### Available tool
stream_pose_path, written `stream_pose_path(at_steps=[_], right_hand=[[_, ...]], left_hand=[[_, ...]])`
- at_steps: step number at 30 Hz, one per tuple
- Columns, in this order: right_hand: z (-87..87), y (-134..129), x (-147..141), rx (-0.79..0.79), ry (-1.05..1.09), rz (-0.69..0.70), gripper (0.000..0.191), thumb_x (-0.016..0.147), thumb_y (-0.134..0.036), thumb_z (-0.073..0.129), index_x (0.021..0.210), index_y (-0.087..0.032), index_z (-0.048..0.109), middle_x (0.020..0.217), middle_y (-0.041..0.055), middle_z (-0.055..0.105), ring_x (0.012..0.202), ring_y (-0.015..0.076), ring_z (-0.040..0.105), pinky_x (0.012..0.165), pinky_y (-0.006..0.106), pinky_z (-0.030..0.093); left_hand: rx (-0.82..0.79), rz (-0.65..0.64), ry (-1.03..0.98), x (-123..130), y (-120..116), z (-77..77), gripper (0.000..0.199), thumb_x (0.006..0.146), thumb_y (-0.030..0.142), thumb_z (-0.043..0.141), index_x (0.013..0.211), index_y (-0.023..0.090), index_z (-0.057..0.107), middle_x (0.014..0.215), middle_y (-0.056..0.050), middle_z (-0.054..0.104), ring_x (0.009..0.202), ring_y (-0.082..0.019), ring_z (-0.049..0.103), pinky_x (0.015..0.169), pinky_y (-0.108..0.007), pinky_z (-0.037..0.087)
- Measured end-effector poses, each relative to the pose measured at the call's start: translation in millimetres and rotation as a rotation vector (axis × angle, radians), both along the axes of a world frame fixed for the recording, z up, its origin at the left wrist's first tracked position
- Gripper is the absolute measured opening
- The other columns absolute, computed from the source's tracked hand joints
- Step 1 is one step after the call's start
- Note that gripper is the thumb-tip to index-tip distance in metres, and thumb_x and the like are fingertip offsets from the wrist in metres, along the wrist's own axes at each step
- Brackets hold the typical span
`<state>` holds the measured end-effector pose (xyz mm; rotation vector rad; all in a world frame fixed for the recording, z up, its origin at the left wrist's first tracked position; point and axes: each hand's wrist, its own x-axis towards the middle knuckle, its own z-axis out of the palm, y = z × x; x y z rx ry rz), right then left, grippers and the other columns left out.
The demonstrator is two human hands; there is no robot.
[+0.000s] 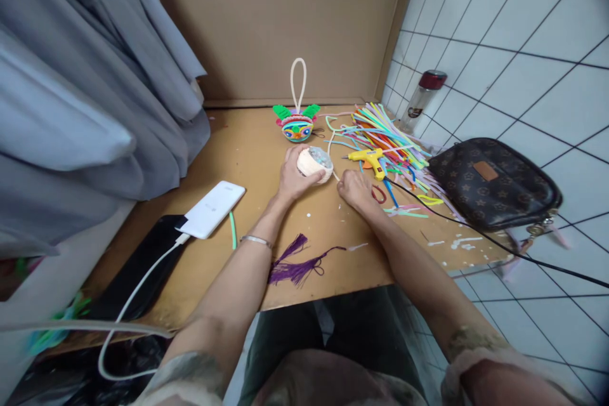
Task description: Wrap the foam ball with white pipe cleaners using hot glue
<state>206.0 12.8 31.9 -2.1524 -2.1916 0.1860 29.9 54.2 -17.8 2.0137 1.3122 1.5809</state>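
Note:
My left hand (pixel 294 179) is wrapped round a small ball (pixel 314 163), its side covered in cream windings and its upper part see-through. A thin cream pipe cleaner (pixel 330 139) runs beside the ball toward my right hand (pixel 354 189). That hand is closed low over the table, just right of the ball, and seems to pinch the strand; its fingertips are partly hidden. Behind the ball stands a colourful lion-head ornament (pixel 297 128) with green ears and a cream loop. A yellow glue gun (pixel 368 160) lies just beyond my right hand.
A heap of coloured pipe cleaners (pixel 387 133) lies at the back right, near a bottle (pixel 421 98) and a brown bag (pixel 497 184). Purple tassels (pixel 297 266) lie in front. At left are a white power bank (pixel 212 209) with a cable and a black case (pixel 143 273).

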Motion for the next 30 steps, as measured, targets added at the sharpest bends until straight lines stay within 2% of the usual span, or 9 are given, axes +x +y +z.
stream_pose_path(at_steps=[3,6,9,11,14,16,23,28,30], right_hand=[[-5.8,6.3,6.5,0.112,0.121,-0.018,0.025,0.095,-0.022,0.048,0.104,-0.014,0.07,0.104,0.018,0.074,0.095,0.028,0.069,0.079,0.035,0.047],[-15.9,16.6,12.6,0.416,0.419,-0.004,0.018,0.095,-0.021,0.045,0.093,-0.018,0.063,0.091,0.0111,0.071,0.085,0.0233,0.065,0.08,0.034,0.048],[-22.6,20.2,13.6,0.788,0.689,0.117,0.02,0.1,-0.028,0.039,0.09,-0.022,0.056,0.087,0.0056,0.065,0.084,0.0203,0.06,0.081,0.034,0.048],[-23.8,15.9,10.3,0.893,0.684,0.246,0.026,0.103,-0.033,0.034,0.09,-0.024,0.054,0.089,0.0058,0.063,0.087,0.0205,0.059,0.082,0.034,0.048],[-22.7,5.2,2.8,0.752,0.457,0.459,0.03,0.104,-0.032,0.032,0.096,-0.023,0.059,0.099,0.01,0.065,0.094,0.022,0.059,0.085,0.034,0.046],[-21.7,1.4,0.0,0.617,0.318,0.502,0.03,0.103,-0.029,0.032,0.101,-0.021,0.061,0.104,0.0123,0.067,0.094,0.0228,0.06,0.085,0.034,0.045],[-18.0,13.7,11.6,0.497,0.34,0.021,0.03,0.1,-0.021,0.033,0.108,-0.018,0.061,0.094,0.0092,0.07,0.086,0.0228,0.063,0.074,0.031,0.042],[-13.5,8.4,8.1,0.178,0.142,0.007,0.03,0.097,-0.021,0.041,0.111,-0.014,0.067,0.097,0.0158,0.074,0.089,0.0283,0.068,0.074,0.034,0.042],[-11.6,6.8,6.2,0.128,0.125,0.029,0.032,0.099,-0.028,0.042,0.108,-0.015,0.069,0.098,0.0161,0.075,0.092,0.0294,0.068,0.075,0.034,0.043]], left_hand=[[0.013,-0.012,0.002,0.0,-0.2,-0.4,0.067,0.064,0.038,0.082,0.123,0.021,0.056,0.126,-0.01,0.062,0.119,-0.03,0.062,0.107,-0.045,0.05],[-0.003,-0.008,-0.015,0.2,-0.4,-0.4,0.066,0.065,0.038,0.082,0.123,0.021,0.056,0.126,-0.009,0.062,0.12,-0.03,0.062,0.107,-0.045,0.05],[-0.034,0.001,-0.062,0.6,0.8,-1.5,0.067,0.065,0.04,0.083,0.123,0.021,0.056,0.124,-0.009,0.063,0.118,-0.03,0.062,0.107,-0.045,0.05],[-0.042,-0.007,-0.089,1.3,2.6,-3.5,0.067,0.064,0.04,0.083,0.123,0.021,0.057,0.123,-0.009,0.064,0.117,-0.03,0.063,0.106,-0.045,0.05],[-0.036,-0.026,-0.148,2.8,5.8,-7.7,0.069,0.061,0.041,0.085,0.121,0.022,0.059,0.119,-0.008,0.063,0.114,-0.03,0.064,0.105,-0.045,0.051],[-0.039,-0.037,-0.203,3.3,7.4,-10.1,0.072,0.058,0.043,0.087,0.121,0.024,0.059,0.118,-0.007,0.063,0.111,-0.029,0.064,0.103,-0.046,0.052],[-0.089,0.029,-0.322,-2.2,11.2,-11.2,0.069,0.061,0.046,0.085,0.12,0.022,0.058,0.12,-0.009,0.063,0.115,-0.028,0.063,0.106,-0.044,0.051],[-0.14,0.012,-0.496,-4.4,13.5,-9.4,0.073,0.064,0.052,0.083,0.122,0.02,0.053,0.119,-0.009,0.065,0.105,-0.025,0.067,0.095,-0.037,0.056],[-0.141,0.014,-0.489,-4.2,13.4,-9.5,0.073,0.064,0.051,0.083,0.122,0.02,0.053,0.119,-0.01,0.065,0.106,-0.025,0.067,0.096,-0.037,0.055]])
